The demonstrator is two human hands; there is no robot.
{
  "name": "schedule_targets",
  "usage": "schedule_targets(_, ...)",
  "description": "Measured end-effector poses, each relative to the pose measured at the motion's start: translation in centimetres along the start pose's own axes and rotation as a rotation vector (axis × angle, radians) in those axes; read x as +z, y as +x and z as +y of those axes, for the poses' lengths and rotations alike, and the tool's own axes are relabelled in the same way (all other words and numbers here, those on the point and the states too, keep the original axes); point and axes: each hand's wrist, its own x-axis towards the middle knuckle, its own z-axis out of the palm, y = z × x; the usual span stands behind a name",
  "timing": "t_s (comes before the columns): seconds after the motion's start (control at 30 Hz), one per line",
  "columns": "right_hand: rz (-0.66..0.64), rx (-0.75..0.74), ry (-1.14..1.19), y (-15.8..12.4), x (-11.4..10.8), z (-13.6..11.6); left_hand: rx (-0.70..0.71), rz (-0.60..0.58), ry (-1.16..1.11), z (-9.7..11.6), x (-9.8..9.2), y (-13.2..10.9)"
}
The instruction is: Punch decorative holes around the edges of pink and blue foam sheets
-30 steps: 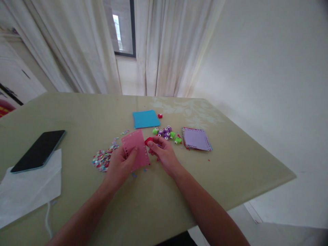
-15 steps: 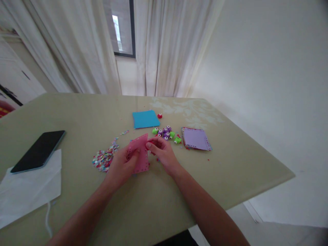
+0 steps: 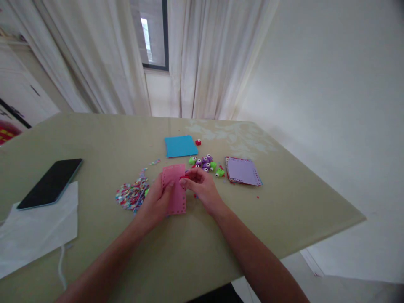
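My left hand (image 3: 156, 201) is closed on a pink paper card (image 3: 175, 189), its thumb across the front. Rows of small holes run along the card's edges. At the card's right edge, the thumb and fingers of my right hand (image 3: 200, 185) pinch a small red thing (image 3: 184, 179), mostly hidden by the fingers. Just beyond that hand lies a cluster of small purple and green figures with big white eyes (image 3: 206, 163). A heap of many-coloured paper bits (image 3: 131, 195) lies to the left of my left hand.
A blue card stack (image 3: 181, 146) lies farther back, beside a red eyed figure (image 3: 198, 142). To the right is a stack of hole-edged cards with a lilac one on top (image 3: 243, 171). A phone (image 3: 50, 183) rests partly on white paper (image 3: 47, 231) at left, near a white cable (image 3: 61, 267).
The pink card has turned to face me more squarely and stands more upright. My right hand stays at its right edge, and the red thing shows a little more. The view has shifted slightly.
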Motion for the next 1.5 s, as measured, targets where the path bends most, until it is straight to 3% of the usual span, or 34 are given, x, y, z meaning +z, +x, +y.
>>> schedule_targets(0.17,0.015,-0.02,-0.077,-0.1,0.0,-0.1,0.012,0.026,-0.012,-0.4,0.1,0.0)
schedule_targets(0.53,-0.007,-0.019,-0.123,-0.2,-0.1,-0.1,-0.151,0.053,-0.125,1.2,0.1,0.1)
schedule_targets(0.93,0.017,-0.039,-0.145,-0.3,0.0,-0.1,-0.101,0.097,-0.088,0.7,0.2,0.1)
schedule_targets(1.23,-0.023,-0.052,-0.134,-0.4,0.0,0.0,-0.137,-0.062,-0.21,1.6,-0.1,-0.1)
schedule_targets(1.5,-0.046,-0.155,-0.263,-0.6,-0.3,-0.1,-0.364,-0.039,-0.386,2.3,-0.4,-0.4)
